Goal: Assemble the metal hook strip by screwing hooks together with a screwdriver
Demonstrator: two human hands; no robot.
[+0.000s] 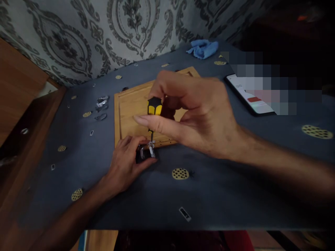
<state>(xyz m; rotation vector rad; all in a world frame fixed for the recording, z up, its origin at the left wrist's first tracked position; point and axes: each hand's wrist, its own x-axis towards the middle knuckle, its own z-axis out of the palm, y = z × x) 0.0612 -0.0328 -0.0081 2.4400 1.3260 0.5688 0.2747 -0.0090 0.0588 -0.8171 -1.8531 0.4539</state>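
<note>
My right hand [199, 111] grips a black and yellow screwdriver [154, 106] by its handle, fingers and thumb closed round it. The shaft points down, and its tip meets a small metal and black part [148, 151]. That part is held between the thumb and fingers of my left hand [128, 157], at the near edge of a wooden board [133, 108]. What kind of part it is I cannot make out; it has shiny metal pieces and a dark body.
Several small metal pieces [102, 104] lie left of the board on the dark cloth with pineapple prints [157, 205]. A blue rag [202, 48] rests at the back. To the right lies a phone [258, 101], partly blurred out. Wooden furniture [23, 104] stands on the left.
</note>
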